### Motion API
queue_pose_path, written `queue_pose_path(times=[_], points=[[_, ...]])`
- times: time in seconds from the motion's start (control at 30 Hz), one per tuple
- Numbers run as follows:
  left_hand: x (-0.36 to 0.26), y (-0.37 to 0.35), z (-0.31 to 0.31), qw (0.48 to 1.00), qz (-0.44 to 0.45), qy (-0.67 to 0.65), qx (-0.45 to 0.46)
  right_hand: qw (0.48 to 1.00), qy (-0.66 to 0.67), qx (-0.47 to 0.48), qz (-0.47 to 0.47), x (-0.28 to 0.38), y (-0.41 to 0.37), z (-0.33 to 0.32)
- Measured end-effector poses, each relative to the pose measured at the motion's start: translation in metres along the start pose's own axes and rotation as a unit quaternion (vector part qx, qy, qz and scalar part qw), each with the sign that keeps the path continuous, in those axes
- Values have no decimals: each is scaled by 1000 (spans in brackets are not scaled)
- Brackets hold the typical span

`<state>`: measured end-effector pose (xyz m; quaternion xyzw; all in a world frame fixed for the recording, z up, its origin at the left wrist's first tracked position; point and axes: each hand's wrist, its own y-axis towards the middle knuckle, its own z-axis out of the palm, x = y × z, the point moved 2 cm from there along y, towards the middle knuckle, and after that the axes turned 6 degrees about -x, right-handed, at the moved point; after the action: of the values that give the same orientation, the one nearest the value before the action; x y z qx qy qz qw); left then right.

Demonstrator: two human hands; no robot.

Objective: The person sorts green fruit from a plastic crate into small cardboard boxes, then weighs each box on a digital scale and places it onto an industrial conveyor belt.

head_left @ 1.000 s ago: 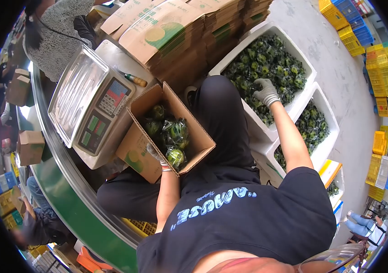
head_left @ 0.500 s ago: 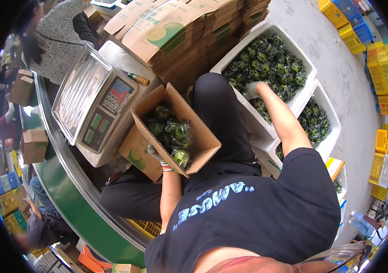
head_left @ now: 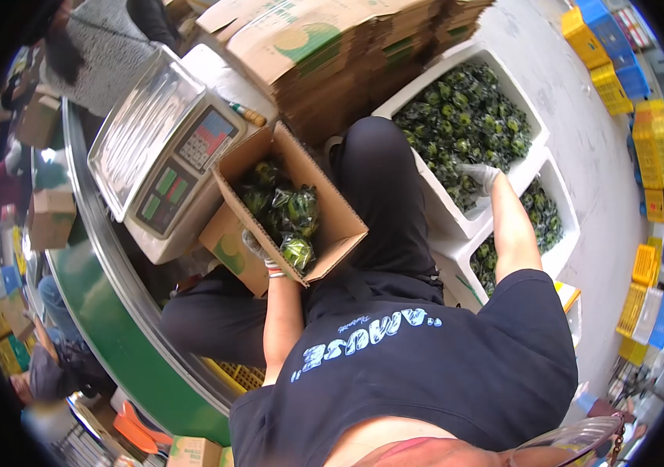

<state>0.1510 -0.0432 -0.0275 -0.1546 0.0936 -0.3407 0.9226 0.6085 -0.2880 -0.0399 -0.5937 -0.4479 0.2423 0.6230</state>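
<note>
My left hand, in a pale glove with a striped cuff, grips the near left wall of an open cardboard box. The box tilts on my lap. Inside it lie several clear bags of green produce, possibly fruit. On the other side, my gloved right hand reaches into a white foam box full of similar small wrapped green pieces. Its fingers are blurred and partly hidden among the wrappers, so their grip cannot be made out.
A digital scale stands left of the cardboard box, with a wooden-handled tool beside it. Flattened cartons are stacked ahead. A second foam box sits at right. A green conveyor curves past on the left, people beyond it.
My right hand has drawn back toward me and to the right within the foam box. My left hand still holds the cardboard box; the whole view has shifted slightly.
</note>
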Motion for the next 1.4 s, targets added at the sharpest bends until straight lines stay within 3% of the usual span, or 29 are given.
queue_pose_path(times=[0.07, 0.13, 0.2, 0.33, 0.4, 0.53, 0.63, 0.73, 0.87, 0.93, 0.97, 1.0, 1.03, 1.07, 1.1, 1.2, 1.27, 1.33, 1.37, 1.4], points=[[3, -10, 30, 998, 37, 32, 26, 999, 40, -3, -4, -9, -3, -11], [-1, -11, 28, 996, 71, 36, 28, 991, 117, 52, 31, -27, 9, -34], [-5, -4, 6, 995, 93, 38, 9, 990, 125, 57, -39, -23, -23, -14], [12, -14, 41, 999, 2, 16, 45, 985, 24, -30, -166, -13, -19, 6], [15, -16, 44, 997, -8, 54, 47, 981, -100, 56, -154, 12, -45, 26], [16, -11, 27, 994, 14, 102, 40, 920, -379, 60, -81, 40, -86, 48], [18, -3, 16, 994, 7, 100, 32, 910, -410, 58, -25, 38, -92, 44], [14, -2, 5, 993, 32, 116, 9, 843, -534, 45, -43, 25, -91, 45], [26, -12, 40, 995, 26, 83, 45, 867, -493, 19, -69, 28, -84, 32], [29, -14, 49, 994, 16, 93, 55, 919, -323, -10, -226, 37, -67, 22], [28, -15, 51, 993, 15, 105, 58, 928, -267, -89, -243, 50, -92, 39], [27, -13, 51, 991, 13, 118, 60, 915, -249, -62, -311, 56, -78, 41], [26, -12, 51, 990, 12, 130, 58, 844, -386, -105, -357, 66, -56, 51], [24, -10, 53, 987, 15, 149, 59, 921, -285, -12, -266, 62, -45, 64], [27, -5, 56, 985, 9, 161, 64, 826, -442, -73, -341, 65, 0, 73], [36, 4, 64, 980, 0, 182, 75, 808, -514, -88, -273, 85, -8, 90], [33, 7, 68, 978, 9, 194, 77, 845, -473, -112, -222, 80, -8, 90], [31, 6, 70, 978, 14, 192, 79, 913, -324, -115, -219, 67, -32, 84], [30, 5, 69, 978, 14, 189, 81, 896, -332, -140, -260, 65, -22, 79], [27, 3, 69, 979, 17, 186, 81, 941, -175, -132, -258, 54, -8, 74]])
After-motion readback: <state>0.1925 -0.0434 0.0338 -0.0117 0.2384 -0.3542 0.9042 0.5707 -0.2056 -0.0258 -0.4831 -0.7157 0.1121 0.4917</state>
